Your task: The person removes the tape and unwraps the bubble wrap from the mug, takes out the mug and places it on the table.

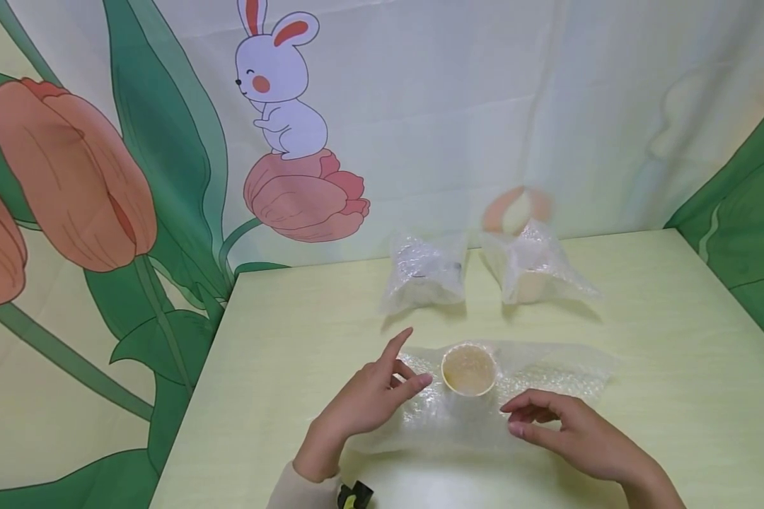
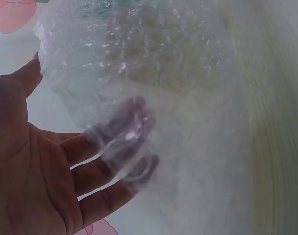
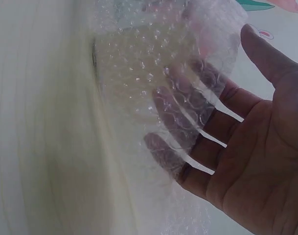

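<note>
A pale round cup or tub (image 1: pixel 468 371) stands on a sheet of clear bubble wrap (image 1: pixel 557 371) spread over the table. To the left of the cup, my left hand (image 1: pixel 372 396) has its index finger stretched out and its thumb over the wrap. My right hand (image 1: pixel 579 431) is at the right, fingers loosely bent, fingertips right by the sheet. In the left wrist view, several fingers of the left hand (image 2: pixel 41 171) show through the bubble wrap (image 2: pixel 193 156). The right wrist view likewise has the right hand's spread fingers (image 3: pixel 219 125) partly behind the film (image 3: pixel 139 112).
Two bundles in bubble wrap stand at the back of the pale table (image 1: pixel 280 339): a left one (image 1: pixel 423 276) and a right one (image 1: pixel 535 272). Behind them hangs a cloth (image 1: pixel 446 127) printed with tulips and a rabbit. A small black device (image 1: pixel 355 493) is beside the left sleeve.
</note>
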{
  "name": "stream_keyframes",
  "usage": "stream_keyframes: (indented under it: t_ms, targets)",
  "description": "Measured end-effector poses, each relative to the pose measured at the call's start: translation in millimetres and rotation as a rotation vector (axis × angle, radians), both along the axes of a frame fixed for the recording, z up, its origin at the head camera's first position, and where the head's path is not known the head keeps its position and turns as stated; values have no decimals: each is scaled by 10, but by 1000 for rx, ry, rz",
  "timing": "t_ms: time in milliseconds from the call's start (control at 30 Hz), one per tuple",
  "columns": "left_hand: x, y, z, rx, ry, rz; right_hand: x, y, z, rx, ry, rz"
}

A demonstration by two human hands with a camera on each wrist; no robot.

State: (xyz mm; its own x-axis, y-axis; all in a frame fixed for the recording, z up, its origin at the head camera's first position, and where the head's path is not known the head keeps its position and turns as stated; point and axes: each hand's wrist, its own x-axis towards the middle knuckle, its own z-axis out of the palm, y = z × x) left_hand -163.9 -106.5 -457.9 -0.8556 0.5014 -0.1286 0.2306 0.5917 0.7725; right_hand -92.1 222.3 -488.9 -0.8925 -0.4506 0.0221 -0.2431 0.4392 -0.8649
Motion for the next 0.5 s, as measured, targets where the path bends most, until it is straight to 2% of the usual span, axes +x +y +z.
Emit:
stream_keyframes:
  t_ms: [300,367,500]
  targets:
    - [8,-20,-28,-76,-88,-14,-22,39,-74,33,-69,-83]
    - [16,-20,-35,-99,-85,-18,-22,49,-91,42,-92,-107]
    - [15,-20,-67,-133,-29,-44,-26,58,-108,56,-137,-159]
